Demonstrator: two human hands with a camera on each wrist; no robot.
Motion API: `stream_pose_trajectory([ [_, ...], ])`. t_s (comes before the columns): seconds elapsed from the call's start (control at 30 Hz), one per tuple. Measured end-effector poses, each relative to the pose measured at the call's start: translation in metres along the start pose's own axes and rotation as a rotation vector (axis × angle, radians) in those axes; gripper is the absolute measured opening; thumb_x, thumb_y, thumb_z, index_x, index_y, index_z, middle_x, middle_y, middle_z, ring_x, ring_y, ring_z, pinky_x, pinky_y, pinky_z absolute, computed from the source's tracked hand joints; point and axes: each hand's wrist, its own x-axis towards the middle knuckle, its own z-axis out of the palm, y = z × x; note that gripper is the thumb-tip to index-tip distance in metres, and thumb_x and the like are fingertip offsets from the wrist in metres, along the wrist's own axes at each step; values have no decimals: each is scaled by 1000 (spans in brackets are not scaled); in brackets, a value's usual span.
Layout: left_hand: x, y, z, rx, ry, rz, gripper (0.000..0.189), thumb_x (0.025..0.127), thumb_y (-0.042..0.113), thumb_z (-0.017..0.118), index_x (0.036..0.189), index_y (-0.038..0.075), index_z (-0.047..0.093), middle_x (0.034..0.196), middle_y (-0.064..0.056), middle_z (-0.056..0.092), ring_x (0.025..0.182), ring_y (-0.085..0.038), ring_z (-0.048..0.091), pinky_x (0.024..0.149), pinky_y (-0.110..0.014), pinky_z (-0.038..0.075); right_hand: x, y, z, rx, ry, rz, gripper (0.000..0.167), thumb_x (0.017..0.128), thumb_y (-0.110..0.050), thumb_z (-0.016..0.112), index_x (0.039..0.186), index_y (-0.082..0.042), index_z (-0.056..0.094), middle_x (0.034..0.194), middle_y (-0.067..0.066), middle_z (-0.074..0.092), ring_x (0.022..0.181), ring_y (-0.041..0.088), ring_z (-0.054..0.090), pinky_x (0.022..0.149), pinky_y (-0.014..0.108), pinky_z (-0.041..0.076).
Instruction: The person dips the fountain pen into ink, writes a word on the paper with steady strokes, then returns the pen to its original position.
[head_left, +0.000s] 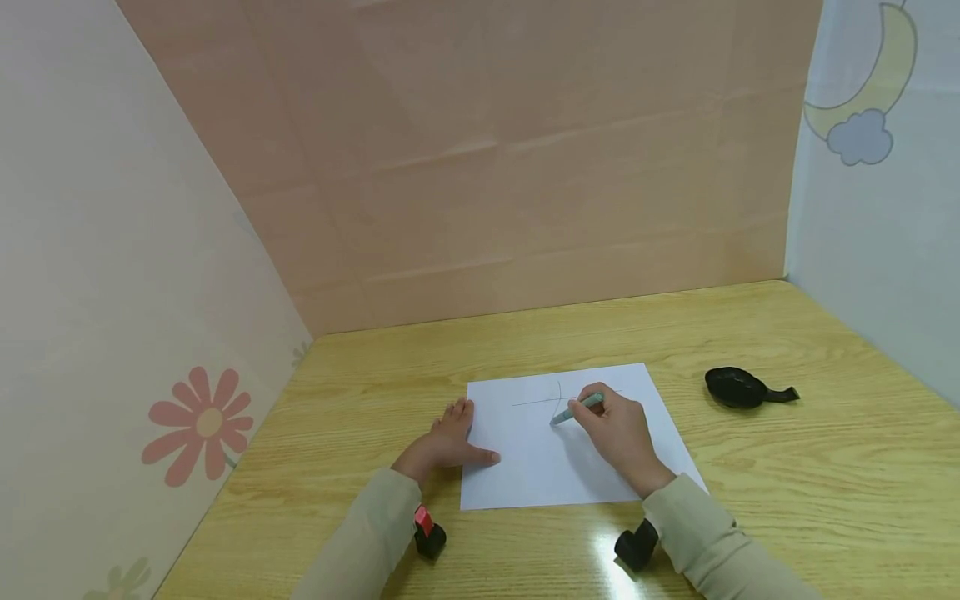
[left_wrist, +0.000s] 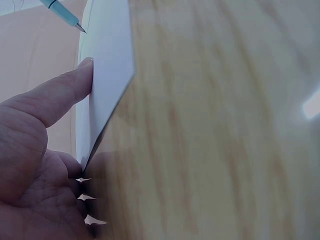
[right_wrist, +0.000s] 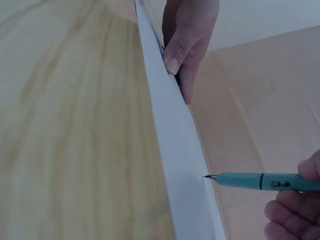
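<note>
A white sheet of paper lies on the wooden table. Drawn on it are a thin, nearly level line and a curved stroke crossing it downward. My right hand pinches a teal fountain pen whose metal nib is right at the paper, by the stroke's lower end. The pen leans, its barrel running back between thumb and fingers. At the sheet's left edge rests my left hand, its thumb straight on the paper and its other fingers spread along the border.
A glossy black rounded object with a narrow tail sits on the table to the right of the paper. Black wrist-mounted pieces show below both sleeves. A pinkish-brown panel stands behind the table, with pale decorated walls on either side.
</note>
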Motion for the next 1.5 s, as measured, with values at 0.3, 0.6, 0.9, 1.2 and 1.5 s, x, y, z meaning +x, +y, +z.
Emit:
stream_pose_trajectory([
  [0.3, 0, 0, 0, -1, -3, -3, 106, 75, 46, 72, 147, -1, 10, 155, -18, 6, 142, -33, 3, 114, -50, 8, -4, -3, 1, 13, -8, -7, 9, 85, -17, 66, 80, -10, 62, 65, -1, 61, 54, 10, 42, 51, 21, 35],
  [0.6, 1, -1, 0, 2, -2, 7, 106, 75, 46, 72, 147, -2, 10, 155, -18, 6, 142, -33, 3, 114, -50, 8, -6, -4, 2, 8, -23, -11, 9, 84, -17, 66, 80, -10, 62, 64, -1, 61, 53, 10, 42, 50, 21, 35],
  [0.9, 0, 0, 0, -1, -2, 4, 106, 75, 46, 72, 147, -2, 10, 155, -18, 7, 142, -34, 3, 114, -50, 7, -9, -7, 2, 19, -30, -31, 9, 84, -16, 66, 79, -10, 61, 62, -3, 60, 51, 8, 40, 48, 20, 34],
  [1.2, 1, 0, 1, 10, -1, 1, 106, 75, 47, 72, 147, -2, 10, 155, -18, 7, 142, -34, 3, 114, -50, 8, -11, -7, 4, 39, -53, -22, 9, 85, -18, 65, 79, -11, 62, 61, -4, 57, 50, 7, 38, 48, 20, 32],
  [1.5, 1, 0, 0, 13, -2, 1, 106, 76, 48, 71, 147, -2, 10, 155, -18, 6, 142, -33, 3, 114, -50, 7, -11, -8, 4, 53, -63, -18, 9, 84, -18, 66, 79, -12, 62, 61, -4, 58, 51, 7, 39, 49, 20, 33],
])
